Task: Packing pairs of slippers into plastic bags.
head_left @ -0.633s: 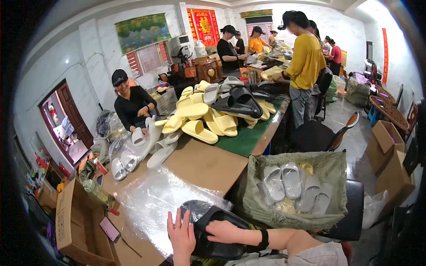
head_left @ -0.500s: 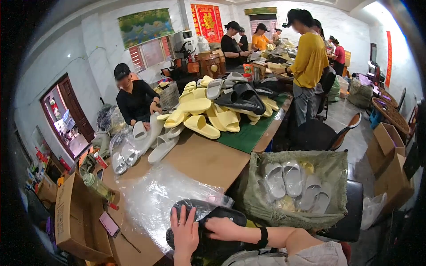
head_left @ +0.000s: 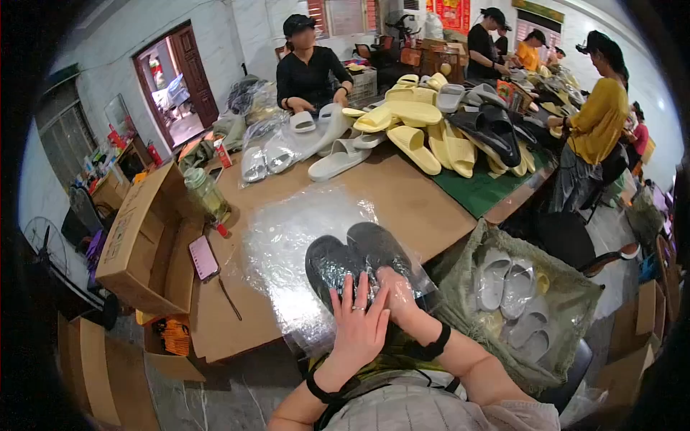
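A pair of black slippers lies side by side near the front edge of the table, the left slipper (head_left: 328, 260) next to the right slipper (head_left: 377, 246). Shiny clear film of a plastic bag (head_left: 284, 230) covers at least part of them, and more of the bag spreads flat beyond. My left hand (head_left: 361, 322), a ring on one finger, rests with fingers stretched out over the heel end of the left slipper. Curled at the near part of the right slipper is my right hand (head_left: 399, 291), its fingertips partly hidden there.
Yellow slippers (head_left: 415, 147) pile up at the back with white and black ones. Left are an open cardboard box (head_left: 147, 241), a jar (head_left: 205, 192) and a pink phone (head_left: 204, 257). A woven sack (head_left: 575, 316) holding bagged slippers stands right. A person (head_left: 309, 75) works across the table.
The black slippers have moved forward onto the table, under the clear film, with both my hands following. My left hand has slid back toward their heel end. The view has swung left.
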A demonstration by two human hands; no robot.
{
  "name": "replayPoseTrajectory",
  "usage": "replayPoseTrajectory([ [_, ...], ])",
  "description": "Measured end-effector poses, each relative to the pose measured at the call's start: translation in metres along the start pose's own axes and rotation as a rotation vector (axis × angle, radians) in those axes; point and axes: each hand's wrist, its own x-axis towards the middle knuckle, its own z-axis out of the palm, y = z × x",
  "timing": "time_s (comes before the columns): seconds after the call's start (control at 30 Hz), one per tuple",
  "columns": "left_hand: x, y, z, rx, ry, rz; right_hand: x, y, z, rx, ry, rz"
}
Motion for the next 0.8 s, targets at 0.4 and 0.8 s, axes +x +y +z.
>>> replayPoseTrajectory([
  [0.4, -0.004, -0.022, 0.0, -0.054, 0.088, -0.063, 0.097, -0.005, 0.062, 0.003, 0.015, -0.118],
  [0.8, -0.006, -0.138, -0.01, -0.018, 0.345, -0.266, -0.017, -0.056, -0.088, 0.316, -0.578, -0.362],
])
